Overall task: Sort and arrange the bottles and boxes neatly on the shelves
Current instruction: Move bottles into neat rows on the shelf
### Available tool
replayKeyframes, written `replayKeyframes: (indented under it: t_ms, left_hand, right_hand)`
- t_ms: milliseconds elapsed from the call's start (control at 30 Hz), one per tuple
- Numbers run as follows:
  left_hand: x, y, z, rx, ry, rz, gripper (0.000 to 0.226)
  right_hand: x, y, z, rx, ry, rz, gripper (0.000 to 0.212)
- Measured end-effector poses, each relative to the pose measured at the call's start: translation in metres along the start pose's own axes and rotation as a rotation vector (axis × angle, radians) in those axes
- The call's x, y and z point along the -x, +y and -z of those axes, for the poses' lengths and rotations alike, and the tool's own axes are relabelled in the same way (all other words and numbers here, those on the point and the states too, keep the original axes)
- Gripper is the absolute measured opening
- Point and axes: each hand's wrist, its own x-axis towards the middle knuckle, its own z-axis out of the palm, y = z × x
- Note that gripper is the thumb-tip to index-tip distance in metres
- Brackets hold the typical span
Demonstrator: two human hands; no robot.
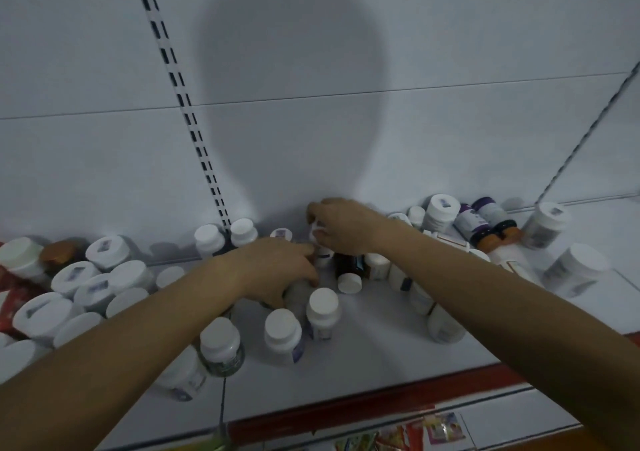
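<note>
Hands of a person reach onto a white shelf (381, 353) crowded with pill bottles. The right hand (341, 225), close to the back panel (311, 139), pinches the top of a small white bottle (324, 253) with curled fingers. The left hand (277, 267), just in front of it, grips a pale bottle (298, 293) around its body.

Beside them stand 2 upright white-capped bottles (322, 312), and a dark amber bottle (349, 265) lies on its side. Upright white-capped jars (86, 277) cluster at the left. Purple-labelled bottles (485, 220) lie tumbled at the right.

The bottles look like light, rigid plastic with smooth, round sides, so they probably slip and roll easily. Grasping around the body, below the cap, seems safest. The amber one may be glass and need gentler handling.
</note>
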Motion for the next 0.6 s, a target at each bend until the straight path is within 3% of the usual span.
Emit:
replayKeyframes:
  t_ms: [200, 300, 367, 467, 600]
  left_hand:
    - [-0.008, 0.002, -0.010, -0.075, 0.048, -0.076, 0.048]
    - [-0.008, -0.004, -0.007, 0.019, 0.017, -0.065, 0.052]
    - [-0.008, -0.010, 0.002, 0.147, -0.013, -0.033, 0.042]
    - [-0.010, -0.014, 0.012, 0.267, -0.029, -0.005, 0.035]
    - [-0.013, -0.014, 0.013, 0.204, 0.024, 0.019, 0.041]
  right_hand:
    - [0.008, -0.001, -0.001, -0.107, 0.072, 0.016, 0.038]
    - [0.017, 0.006, 0.017, -0.132, 0.236, 0.008, 0.031]
    - [0.022, 0.019, 0.029, -0.108, 0.296, -0.030, 0.028]
    - [0.029, 0.039, 0.039, -0.107, 0.256, -0.117, 0.028]
    - [0.045, 0.058, 0.044, -0.121, 0.170, -0.224, 0.024]
